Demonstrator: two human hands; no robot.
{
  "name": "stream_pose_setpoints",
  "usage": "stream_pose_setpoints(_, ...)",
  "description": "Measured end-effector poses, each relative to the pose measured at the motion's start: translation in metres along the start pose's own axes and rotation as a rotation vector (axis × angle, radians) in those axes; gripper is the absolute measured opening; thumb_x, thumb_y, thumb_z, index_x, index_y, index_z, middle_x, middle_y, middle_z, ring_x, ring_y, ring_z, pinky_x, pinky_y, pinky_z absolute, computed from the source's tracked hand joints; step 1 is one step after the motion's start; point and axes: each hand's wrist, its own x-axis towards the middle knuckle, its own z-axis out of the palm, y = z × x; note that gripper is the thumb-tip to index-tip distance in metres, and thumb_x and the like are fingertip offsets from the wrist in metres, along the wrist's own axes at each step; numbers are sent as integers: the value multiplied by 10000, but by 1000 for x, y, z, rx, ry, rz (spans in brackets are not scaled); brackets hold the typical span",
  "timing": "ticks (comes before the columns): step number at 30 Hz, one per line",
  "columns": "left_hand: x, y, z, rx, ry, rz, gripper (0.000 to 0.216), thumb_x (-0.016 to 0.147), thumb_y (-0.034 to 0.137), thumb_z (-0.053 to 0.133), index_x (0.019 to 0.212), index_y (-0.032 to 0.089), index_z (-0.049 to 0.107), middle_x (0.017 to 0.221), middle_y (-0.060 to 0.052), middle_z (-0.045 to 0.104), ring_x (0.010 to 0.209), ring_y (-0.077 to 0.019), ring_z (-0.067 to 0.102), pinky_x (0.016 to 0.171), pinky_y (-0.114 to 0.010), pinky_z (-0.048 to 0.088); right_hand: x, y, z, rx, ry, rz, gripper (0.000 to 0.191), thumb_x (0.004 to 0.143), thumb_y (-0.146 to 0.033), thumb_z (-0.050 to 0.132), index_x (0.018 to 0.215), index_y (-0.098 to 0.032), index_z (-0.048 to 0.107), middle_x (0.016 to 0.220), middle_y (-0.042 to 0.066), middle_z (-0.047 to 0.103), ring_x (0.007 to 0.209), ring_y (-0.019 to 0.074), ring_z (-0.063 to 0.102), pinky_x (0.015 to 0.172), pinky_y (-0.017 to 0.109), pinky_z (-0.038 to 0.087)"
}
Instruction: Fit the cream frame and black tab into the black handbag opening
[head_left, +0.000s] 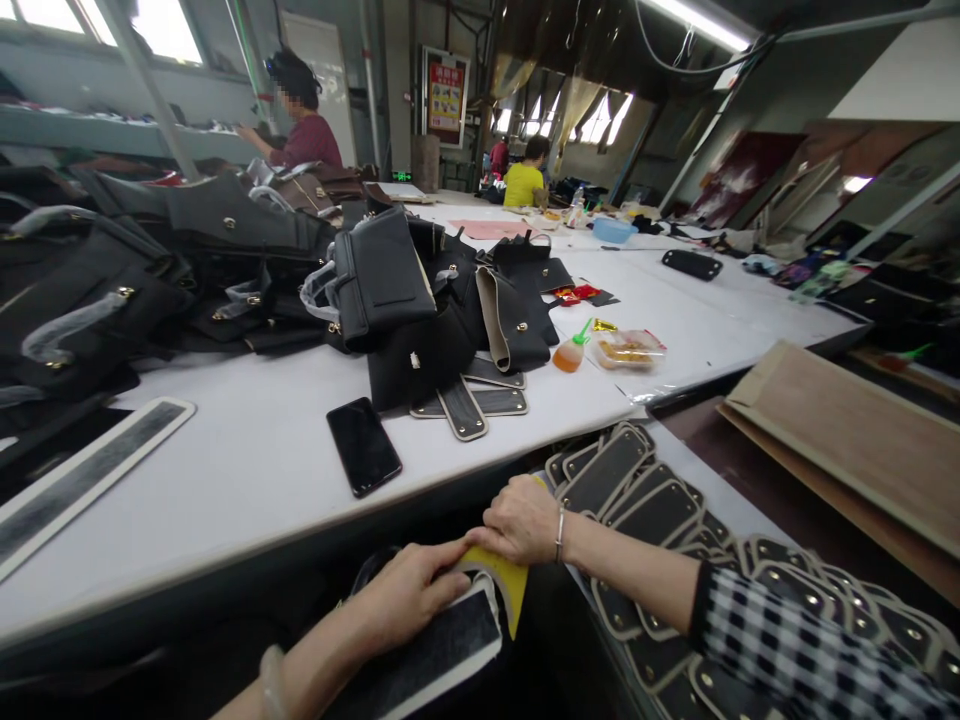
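Observation:
A black bag-like piece [442, 650] with a black panel edged in white lies low in front of me. My left hand [409, 595] grips its far side, with the thumb near the panel's end and the index finger reaching toward my right hand. Closed on a yellow curved sheet [499, 570], my right hand [521, 522] holds it against the rounded end of the panel. The sheet looks thin and flexible; its exact kind is unclear. The fingers under both hands are partly hidden.
A phone [364, 447] lies on the white table [262, 450]. Black handbags [386, 280] pile up behind it, beside a glue bottle [570, 352] and a plastic food box [628, 349]. Black studded panels [652, 500] heap at right, near a cardboard box [847, 440]. Other people sit farther back.

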Motion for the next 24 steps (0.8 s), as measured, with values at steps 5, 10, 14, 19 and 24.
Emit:
stream_pose_setpoints(5, -3, 3, 3, 172, 20, -3, 296, 937, 371, 449, 1119, 264, 656, 913, -3, 718, 831, -214, 662, 730, -251, 446, 0, -3, -3, -24, -5, -31, 599, 973, -502, 324, 694, -153, 723, 673, 113, 730, 626, 215, 678, 570, 297, 339)
stream_pose_setpoints(10, -4, 2, 5, 234, 19, 11, 290, 952, 372, 416, 1048, 238, 655, 888, -26, 714, 813, -220, 667, 710, -261, 448, -1, -7, -7, -31, -25, -31, 602, 980, -489, 315, 703, -145, 724, 694, 106, 739, 645, 229, 696, 582, 302, 365)
stream_pose_setpoints(14, -4, 0, 7, 271, 26, 15, 314, 955, 370, 399, 1088, 231, 647, 968, -58, 722, 949, -267, 665, 870, -330, 464, -1, -11, -11, -44, -52, -12, 602, 985, -476, 314, 714, -146, 738, 704, 111, 744, 663, 234, 707, 595, 305, 386)
stream_pose_setpoints(19, -3, -4, 9, 280, 5, 32, 376, 969, 393, 363, 1171, 216, 625, 1113, -77, 710, 1184, -297, 580, 1112, -402, 322, 0, -14, -19, -53, -99, 10, 589, 985, -475, 325, 748, -157, 761, 703, 115, 746, 675, 240, 715, 599, 303, 407)
stream_pose_setpoints(24, -2, -6, 9, 230, 6, 113, 341, 981, 372, 352, 1157, 243, 614, 1116, -37, 708, 1100, -235, 635, 1166, -373, 244, 3, -14, -22, -50, -126, 24, 589, 982, -485, 323, 741, -186, 770, 703, 119, 747, 669, 247, 719, 581, 298, 411)
